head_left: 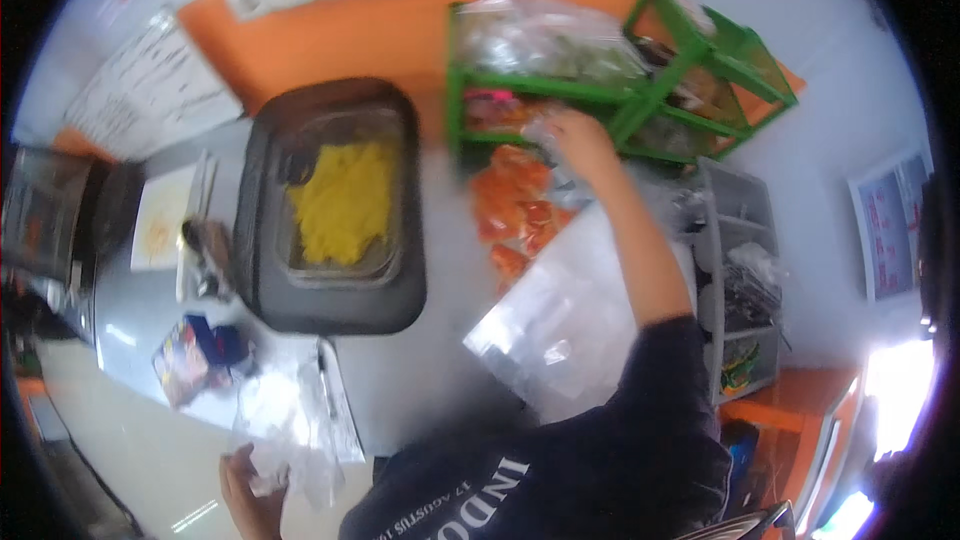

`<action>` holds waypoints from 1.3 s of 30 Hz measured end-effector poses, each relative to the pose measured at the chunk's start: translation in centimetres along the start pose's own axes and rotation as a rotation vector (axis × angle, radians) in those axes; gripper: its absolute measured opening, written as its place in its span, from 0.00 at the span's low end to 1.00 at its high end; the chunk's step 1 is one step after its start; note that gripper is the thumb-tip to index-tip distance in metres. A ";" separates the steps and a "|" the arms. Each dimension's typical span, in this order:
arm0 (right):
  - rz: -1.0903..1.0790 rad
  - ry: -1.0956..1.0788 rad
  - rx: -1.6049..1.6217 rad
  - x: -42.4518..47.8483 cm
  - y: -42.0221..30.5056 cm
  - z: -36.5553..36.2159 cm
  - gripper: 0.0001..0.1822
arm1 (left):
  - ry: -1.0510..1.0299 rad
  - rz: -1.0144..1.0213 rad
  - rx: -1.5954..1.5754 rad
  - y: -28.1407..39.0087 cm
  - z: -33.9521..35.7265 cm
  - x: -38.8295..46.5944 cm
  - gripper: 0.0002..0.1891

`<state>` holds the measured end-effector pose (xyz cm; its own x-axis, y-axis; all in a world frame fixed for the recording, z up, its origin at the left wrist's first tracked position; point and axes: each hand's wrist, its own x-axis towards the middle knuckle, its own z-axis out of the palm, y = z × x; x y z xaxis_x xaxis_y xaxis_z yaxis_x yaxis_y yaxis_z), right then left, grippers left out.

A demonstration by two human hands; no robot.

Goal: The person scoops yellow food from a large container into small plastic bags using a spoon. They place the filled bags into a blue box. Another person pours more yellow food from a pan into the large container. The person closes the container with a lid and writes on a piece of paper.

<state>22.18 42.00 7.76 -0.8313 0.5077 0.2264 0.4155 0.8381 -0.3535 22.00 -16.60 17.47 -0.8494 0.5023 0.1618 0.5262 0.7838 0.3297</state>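
My left hand (pixel 253 491) is at the lower left, its fingers closed on a clear plastic bag (pixel 289 427) that hangs over the table edge. My right hand (pixel 577 136) reaches to the front of the green rack, a bit of clear plastic at its fingertips; blur hides whether it grips it. Just below that hand lie several small packets with orange-red contents (pixel 510 195). Under my right forearm rests a large clear plastic sheet or bag (pixel 555 330). Left of the packets, a clear container holding yellow food (pixel 345 202) sits in a dark grey tray (pixel 262 285).
A green rack (pixel 540 82) with bagged goods stands against the orange wall. A grey compartment organizer (pixel 742 270) is at the right. Toward the left are a white board (pixel 161 217), a blue and pink packet (pixel 187 364) and a pen on paper (pixel 345 420).
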 end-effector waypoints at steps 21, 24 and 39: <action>-1.076 -0.860 0.151 -20.8 -47.5 11.6 0.09 | 0.222 0.836 -0.519 -7.3 -5.8 3.2 0.18; -1.236 -1.086 0.278 -18.9 -51.8 7.6 0.10 | 0.378 0.573 -0.389 -16.1 -8.3 -0.2 0.21; -0.711 -0.630 -0.222 -10.0 -63.4 19.1 0.53 | 0.636 0.638 -1.151 -43.6 -10.4 12.5 0.29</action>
<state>-2.90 -19.97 10.57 -0.9334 -0.2764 -0.2287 -0.2525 0.9590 -0.1285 -11.93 -48.26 14.79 -0.5227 0.1629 0.8368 0.7506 -0.3776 0.5423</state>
